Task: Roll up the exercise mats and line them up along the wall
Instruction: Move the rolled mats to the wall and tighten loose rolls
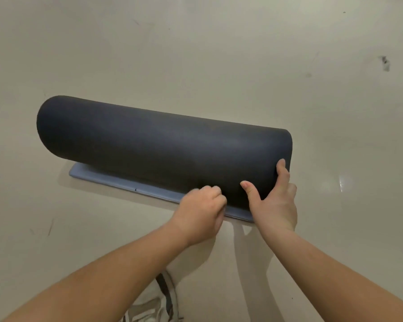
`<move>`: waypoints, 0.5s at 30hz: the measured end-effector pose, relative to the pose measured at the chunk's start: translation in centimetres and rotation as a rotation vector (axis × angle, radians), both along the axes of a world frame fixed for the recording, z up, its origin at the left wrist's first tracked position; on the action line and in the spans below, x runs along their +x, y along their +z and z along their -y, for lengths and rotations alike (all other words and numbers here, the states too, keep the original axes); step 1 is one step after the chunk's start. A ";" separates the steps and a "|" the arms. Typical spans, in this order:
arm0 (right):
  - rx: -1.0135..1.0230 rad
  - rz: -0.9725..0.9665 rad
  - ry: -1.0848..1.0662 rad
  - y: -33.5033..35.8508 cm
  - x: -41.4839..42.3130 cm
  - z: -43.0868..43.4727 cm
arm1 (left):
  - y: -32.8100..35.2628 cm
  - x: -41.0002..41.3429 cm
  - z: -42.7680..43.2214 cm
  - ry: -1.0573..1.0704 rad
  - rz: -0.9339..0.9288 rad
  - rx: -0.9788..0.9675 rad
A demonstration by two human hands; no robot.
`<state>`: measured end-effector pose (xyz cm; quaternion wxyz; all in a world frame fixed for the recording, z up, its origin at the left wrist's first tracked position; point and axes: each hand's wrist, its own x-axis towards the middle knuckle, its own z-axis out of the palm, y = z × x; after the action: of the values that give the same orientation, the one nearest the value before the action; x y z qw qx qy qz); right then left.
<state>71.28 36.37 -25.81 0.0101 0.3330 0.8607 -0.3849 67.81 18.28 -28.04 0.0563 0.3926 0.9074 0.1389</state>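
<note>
A dark navy exercise mat [149, 140] lies on the pale floor, rolled into a thick cylinder that runs from upper left to lower right. A narrow flat strip of its lighter blue end [116, 181] still sticks out along the near side. My right hand [275, 203] cups the roll's near right end, thumb and fingers spread on its surface. My left hand [200, 212] is curled into a loose fist at the flat strip's edge, pressed against the base of the roll; what its fingertips pinch is hidden.
The glossy beige floor [196, 54] surrounds the mat, with a few dark scuff marks [385, 62] at the far right. My white sneaker [158, 300] shows at the bottom between my forearms. No wall or other mats are in view.
</note>
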 end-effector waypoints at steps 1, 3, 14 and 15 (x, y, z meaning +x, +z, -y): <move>0.008 0.006 0.008 -0.2 0.1 -0.1 | 1.4 -1.6 0.5 -0.011 -0.123 0.083; 0.007 0.011 0.029 -0.4 0.2 -0.2 | 4.4 -5.0 1.8 0.022 -0.289 0.158; 0.437 0.043 0.820 8.0 -7.3 -1.0 | 7.4 -8.4 7.5 0.355 -0.053 -0.289; 0.480 0.121 0.918 8.7 -8.4 -0.2 | 6.8 -6.9 8.1 0.367 -0.071 -0.246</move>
<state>62.83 36.52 -17.07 0.1509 -0.0639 0.9800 -0.1128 60.91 10.18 -21.19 0.0455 0.2156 0.9752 0.0213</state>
